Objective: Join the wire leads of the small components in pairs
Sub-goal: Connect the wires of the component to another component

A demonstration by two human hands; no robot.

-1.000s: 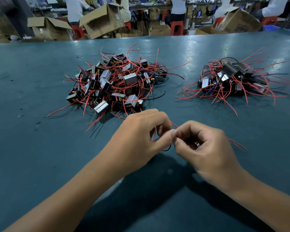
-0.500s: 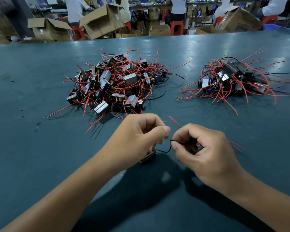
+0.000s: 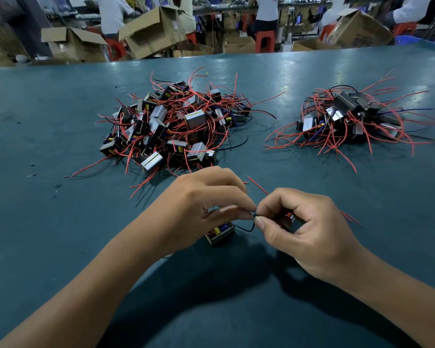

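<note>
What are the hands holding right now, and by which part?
Both hands pinch the black lead near its tip, left hand and right hand fingertips meeting there. The lead loops down to a component under the left hand.

Person, head view: two bare forearms and hands.
Left hand [image 3: 201, 207] and right hand [image 3: 309, 232]: no gloves, rings or watch visible; forearms unsleeved to the frame edge; short, unpainted thumbnails.
</note>
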